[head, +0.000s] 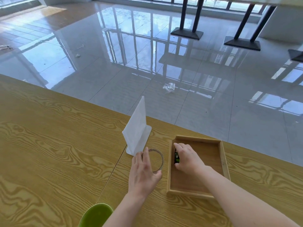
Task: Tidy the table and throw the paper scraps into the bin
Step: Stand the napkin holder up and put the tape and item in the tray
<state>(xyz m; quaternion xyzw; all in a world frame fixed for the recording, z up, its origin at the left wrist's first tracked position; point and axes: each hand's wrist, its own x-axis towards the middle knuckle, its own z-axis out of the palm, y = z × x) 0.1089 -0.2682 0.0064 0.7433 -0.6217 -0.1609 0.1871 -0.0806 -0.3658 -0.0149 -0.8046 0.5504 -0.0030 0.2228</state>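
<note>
A clear roll of tape [159,157] lies flat on the wooden table [57,153], and my left hand [144,172] is closed around its near left rim. Just right of it stands a shallow wooden tray [223,158]. Inside the tray's left side, my right hand [186,158] grips a small black and green object [176,157], pressed against the tray's left wall. Behind the tape stands a white plastic sign holder [136,128], upright on its base. No paper scraps show on the table.
A green bin or bowl rim [96,213] pokes in at the near edge under my left forearm. Beyond the table's far edge is a glossy tiled floor with a crumpled clear wrapper [169,87], a small scrap [77,55] and black table pedestals [186,32].
</note>
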